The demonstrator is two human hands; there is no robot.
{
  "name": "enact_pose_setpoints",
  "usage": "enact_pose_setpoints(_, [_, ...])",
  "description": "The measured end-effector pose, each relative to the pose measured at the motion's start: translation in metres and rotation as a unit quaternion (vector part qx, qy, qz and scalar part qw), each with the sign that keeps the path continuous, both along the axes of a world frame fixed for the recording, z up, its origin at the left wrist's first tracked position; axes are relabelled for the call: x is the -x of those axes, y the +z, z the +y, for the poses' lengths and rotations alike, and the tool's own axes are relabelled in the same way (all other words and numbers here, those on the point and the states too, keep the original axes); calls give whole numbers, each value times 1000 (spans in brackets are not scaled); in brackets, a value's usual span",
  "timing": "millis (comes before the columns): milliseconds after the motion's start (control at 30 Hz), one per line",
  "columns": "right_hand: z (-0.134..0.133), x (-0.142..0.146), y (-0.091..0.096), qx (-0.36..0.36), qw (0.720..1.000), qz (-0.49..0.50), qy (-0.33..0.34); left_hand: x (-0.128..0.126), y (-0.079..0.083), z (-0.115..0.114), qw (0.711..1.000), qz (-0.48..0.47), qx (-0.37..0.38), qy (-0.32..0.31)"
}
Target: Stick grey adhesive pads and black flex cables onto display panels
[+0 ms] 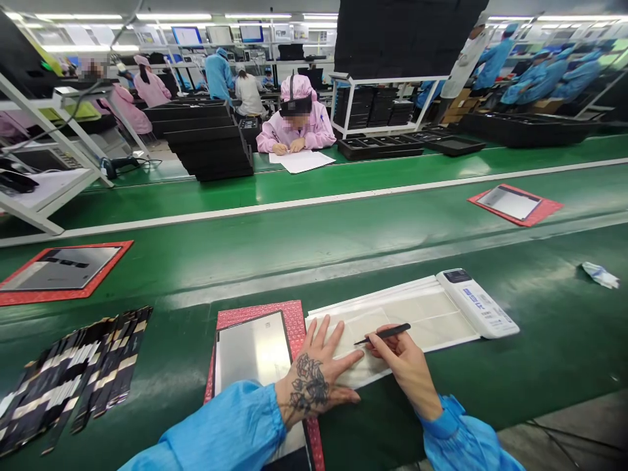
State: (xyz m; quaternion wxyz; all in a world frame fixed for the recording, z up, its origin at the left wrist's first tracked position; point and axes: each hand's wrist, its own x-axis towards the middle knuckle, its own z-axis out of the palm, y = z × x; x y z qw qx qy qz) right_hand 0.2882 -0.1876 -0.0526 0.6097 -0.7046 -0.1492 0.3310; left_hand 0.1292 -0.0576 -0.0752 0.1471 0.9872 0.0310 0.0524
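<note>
Two hands, lower centre: left hand (314, 376) flat, fingers spread, pinning white sheet (407, 320) to bench (540, 366). Right hand (402, 360) pinched on tweezers (385, 334). Sheet looks thin, limp, crease-prone; lift by an edge.

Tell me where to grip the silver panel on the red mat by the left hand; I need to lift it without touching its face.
Probably by its two long edges, coming from above. The silver panel lies flat, face up, on the red mat, so only its thin rim is free to pinch. The left hand rests beside its right edge, so the far and left edges look easiest to reach.
</note>
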Motion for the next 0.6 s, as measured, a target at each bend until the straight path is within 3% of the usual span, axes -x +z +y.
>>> enact_pose_setpoints(200, [6, -1, 7, -2, 999, 51, -19, 3, 6, 0, 999, 1, 32, -8])
enact_pose_setpoints(300, [7, -1, 6, -8, 998, 53, -19, -5, 25, 7, 998, 19, 48, 21])
enact_pose_setpoints(433, [7, -1, -1, -17, 999, 25, -11, -41, 54, 29, 995, 47, 47, 79])
enact_pose_setpoints(600, [5, -3, -10, -23, 1000, -13, -9, -86, 60, 58, 991, 110, 59, -53])
